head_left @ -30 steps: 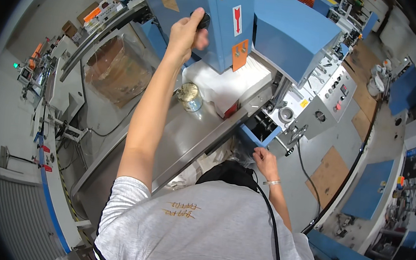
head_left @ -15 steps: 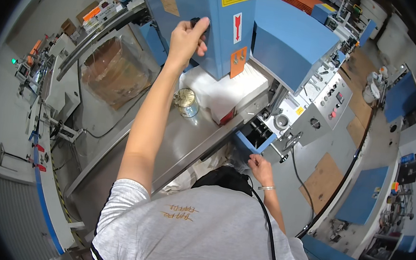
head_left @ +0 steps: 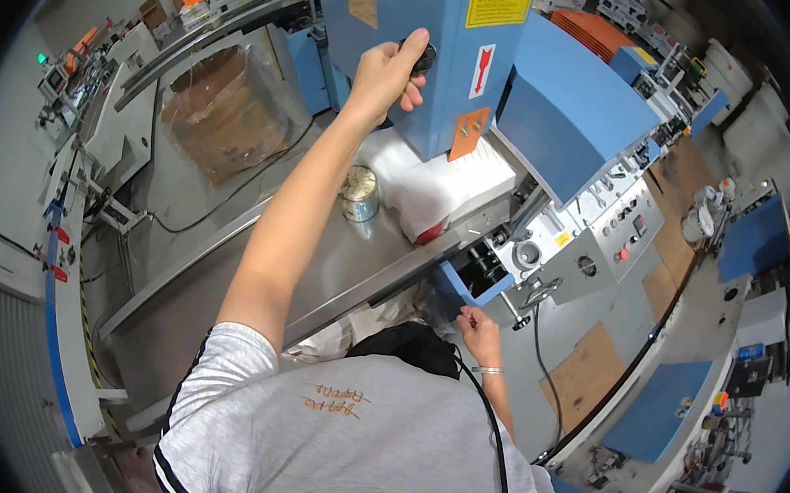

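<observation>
The left hand (head_left: 387, 67) is raised far up on the blue machine (head_left: 567, 102) and its fingers are curled around a black knob (head_left: 424, 57) on the front of the blue column. The thumb lies along the left side of the knob. The right hand (head_left: 479, 330) is low and near the body, just under the open blue box (head_left: 472, 277) at the near edge of the machine. Its fingers are bent loosely and seem to hold nothing, but this is hard to tell. A thin bracelet (head_left: 487, 370) sits on this wrist. On the steel table (head_left: 221, 297), under the column, lies a white block (head_left: 443, 185), and a small metal tin (head_left: 360, 194) stands just left of it. A control panel (head_left: 603, 236) with buttons is at the right.
</observation>
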### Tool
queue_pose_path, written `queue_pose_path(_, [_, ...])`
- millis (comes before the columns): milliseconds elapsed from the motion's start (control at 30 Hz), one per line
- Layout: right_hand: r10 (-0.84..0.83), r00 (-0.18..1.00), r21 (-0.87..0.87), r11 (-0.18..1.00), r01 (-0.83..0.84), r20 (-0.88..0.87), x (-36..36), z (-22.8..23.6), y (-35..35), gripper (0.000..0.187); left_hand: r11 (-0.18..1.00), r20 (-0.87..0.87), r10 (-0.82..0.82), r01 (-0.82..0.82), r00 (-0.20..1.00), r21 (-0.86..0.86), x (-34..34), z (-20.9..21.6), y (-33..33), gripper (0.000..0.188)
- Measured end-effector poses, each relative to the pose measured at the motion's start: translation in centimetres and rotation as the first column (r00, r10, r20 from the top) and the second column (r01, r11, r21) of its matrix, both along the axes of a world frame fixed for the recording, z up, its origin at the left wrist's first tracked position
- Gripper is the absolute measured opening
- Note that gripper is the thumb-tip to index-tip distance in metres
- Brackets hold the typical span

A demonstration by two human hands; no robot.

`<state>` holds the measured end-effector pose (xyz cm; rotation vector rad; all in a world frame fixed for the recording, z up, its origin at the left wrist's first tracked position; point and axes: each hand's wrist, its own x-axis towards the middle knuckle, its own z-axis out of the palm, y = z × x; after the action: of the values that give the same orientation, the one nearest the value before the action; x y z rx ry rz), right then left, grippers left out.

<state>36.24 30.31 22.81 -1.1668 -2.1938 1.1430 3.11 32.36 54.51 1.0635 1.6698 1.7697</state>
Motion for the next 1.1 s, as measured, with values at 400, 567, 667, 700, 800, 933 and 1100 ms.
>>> queue_pose_path(400, [0.0, 1.0, 0.011, 1.0, 0.0, -0.009, 0.0, -0.4, 0.7, 0.019, 0.998, 0.046, 0.06, -0.061, 0.997, 0.007, 0.0, -0.5, 0.4, 0.057])
queue_pose_path(567, [0.014, 1.0, 0.057, 0.998, -0.014, 0.004, -0.3, -1.0, 0.6, 0.019, 0.913, -0.59, 0.408, -0.301, 0.696, 0.276, 1.4, -1.0, 0.4, 0.066])
queue_pose_path(667, [-0.003, 0.999, 0.045, 0.999, 0.001, 0.039, -0.4, -0.2, 0.6, 0.019, 0.934, -0.657, 0.352, -0.209, 0.667, 0.288, 1.1, -1.6, 0.4, 0.049])
queue_pose_path(700, [-0.003, 0.999, 0.044, 0.999, 0.001, 0.039, -0.5, -0.1, 0.7, 0.019, 0.922, -0.705, 0.386, -0.232, 0.595, 0.309, -0.2, -2.0, 0.8, 0.047])
queue_pose_path(800, [-0.003, 1.0, 0.009, 1.0, 0.002, 0.027, -0.5, -0.4, 0.9, 0.022, 0.994, -0.005, 0.036, -0.035, 0.999, 0.101, 0.3, -0.4, 0.7, 0.04])
queue_pose_path(933, [-0.014, 1.0, 0.029, 0.999, 0.015, -0.024, -0.3, -0.9, 1.1, 0.022, 0.995, 0.194, -0.086, 0.093, 0.977, -0.025, -0.4, 0.1, 0.1, 0.059])
queue_pose_path(1100, [-0.028, 0.998, 0.014, 0.999, 0.029, -0.048, 0.2, -1.6, 0.9, 0.022, 0.951, -0.459, 0.308, -0.265, 0.833, 0.157, 1.2, -0.6, 0.4, 0.062])
